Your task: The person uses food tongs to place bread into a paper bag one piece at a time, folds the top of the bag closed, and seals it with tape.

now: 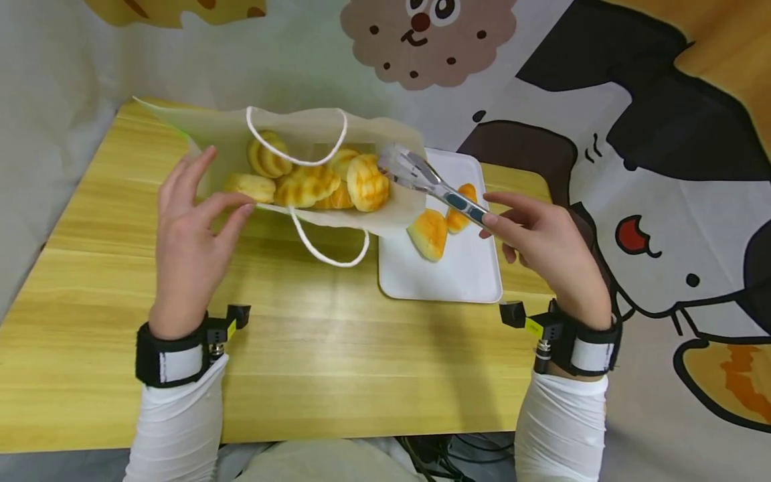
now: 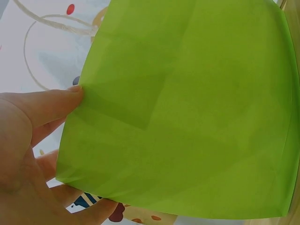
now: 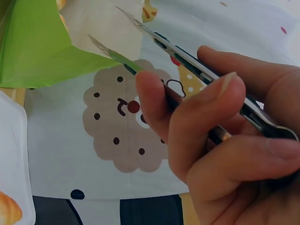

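A paper bag (image 1: 211,127), green outside and cream inside, lies open-mouthed with white rope handles. Inside it are several breads, among them a round scored bun (image 1: 369,182), a swirled roll (image 1: 270,154) and a bumpy bread (image 1: 308,186). My left hand (image 1: 191,231) holds the left end of the bag's rim, the thumb at the near edge of the green side (image 2: 178,117). With my right hand (image 1: 545,241) I grip metal tongs (image 1: 430,177) by their dark-padded arms. The tongs' tips are apart with nothing between them, over the right end of the bag's mouth.
Right of the bag, partly under its end, a white tray (image 1: 440,281) carries a wedge-shaped bread (image 1: 429,234) and a smaller bread (image 1: 462,207). The wooden table (image 1: 313,375) meets a printed cloth (image 1: 301,67) behind and at the right. Cables (image 1: 476,452) hang below the front edge.
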`<control>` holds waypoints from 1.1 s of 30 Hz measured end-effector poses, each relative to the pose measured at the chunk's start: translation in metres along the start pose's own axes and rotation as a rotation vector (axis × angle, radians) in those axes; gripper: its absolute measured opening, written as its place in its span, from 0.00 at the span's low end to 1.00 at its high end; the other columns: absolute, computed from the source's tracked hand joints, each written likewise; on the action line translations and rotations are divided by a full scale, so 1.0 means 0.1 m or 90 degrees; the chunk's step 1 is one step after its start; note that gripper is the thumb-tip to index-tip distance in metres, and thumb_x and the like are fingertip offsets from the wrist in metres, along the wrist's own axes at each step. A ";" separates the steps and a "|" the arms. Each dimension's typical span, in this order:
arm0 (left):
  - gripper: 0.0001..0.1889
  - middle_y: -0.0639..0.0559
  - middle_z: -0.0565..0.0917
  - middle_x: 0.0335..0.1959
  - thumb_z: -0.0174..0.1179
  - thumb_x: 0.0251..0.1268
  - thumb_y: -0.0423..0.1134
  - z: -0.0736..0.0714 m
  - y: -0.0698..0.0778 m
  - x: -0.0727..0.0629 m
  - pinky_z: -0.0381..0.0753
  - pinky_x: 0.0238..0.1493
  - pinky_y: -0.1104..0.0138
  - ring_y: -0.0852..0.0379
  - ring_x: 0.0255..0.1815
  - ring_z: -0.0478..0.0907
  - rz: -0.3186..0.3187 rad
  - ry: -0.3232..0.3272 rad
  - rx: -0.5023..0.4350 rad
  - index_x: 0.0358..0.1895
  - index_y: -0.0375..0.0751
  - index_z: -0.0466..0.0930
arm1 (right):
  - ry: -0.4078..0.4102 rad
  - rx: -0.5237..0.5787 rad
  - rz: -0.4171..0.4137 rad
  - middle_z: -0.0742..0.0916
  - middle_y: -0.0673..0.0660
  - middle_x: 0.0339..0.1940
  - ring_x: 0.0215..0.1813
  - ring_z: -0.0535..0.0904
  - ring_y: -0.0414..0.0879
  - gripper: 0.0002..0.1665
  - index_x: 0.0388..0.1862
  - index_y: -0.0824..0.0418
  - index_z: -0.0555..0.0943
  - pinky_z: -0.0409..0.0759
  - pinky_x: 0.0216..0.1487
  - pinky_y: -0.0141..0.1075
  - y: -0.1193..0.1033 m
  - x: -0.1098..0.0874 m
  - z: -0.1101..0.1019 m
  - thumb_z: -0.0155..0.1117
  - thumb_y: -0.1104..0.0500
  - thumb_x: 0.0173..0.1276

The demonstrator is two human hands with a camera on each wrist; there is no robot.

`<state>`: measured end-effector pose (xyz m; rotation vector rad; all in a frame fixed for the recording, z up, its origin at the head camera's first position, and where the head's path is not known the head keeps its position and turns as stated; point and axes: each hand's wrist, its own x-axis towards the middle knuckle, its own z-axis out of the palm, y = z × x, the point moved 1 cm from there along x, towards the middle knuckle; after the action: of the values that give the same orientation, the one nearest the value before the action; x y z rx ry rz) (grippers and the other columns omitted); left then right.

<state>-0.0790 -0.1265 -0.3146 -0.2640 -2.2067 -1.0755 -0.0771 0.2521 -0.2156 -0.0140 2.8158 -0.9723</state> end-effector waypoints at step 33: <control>0.05 0.48 0.63 0.64 0.62 0.50 0.27 0.03 0.20 0.06 0.47 0.65 0.62 0.54 0.67 0.52 -0.054 0.014 -0.003 0.28 0.26 0.80 | 0.215 0.374 0.089 0.82 0.64 0.33 0.16 0.68 0.50 0.24 0.52 0.59 0.76 0.64 0.09 0.34 1.11 -0.34 0.42 0.57 0.47 0.62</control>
<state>-0.0759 -0.1124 -0.3000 -0.1608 -2.2132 -1.1233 -0.0321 0.3161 -0.3107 0.4473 2.6288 -1.8654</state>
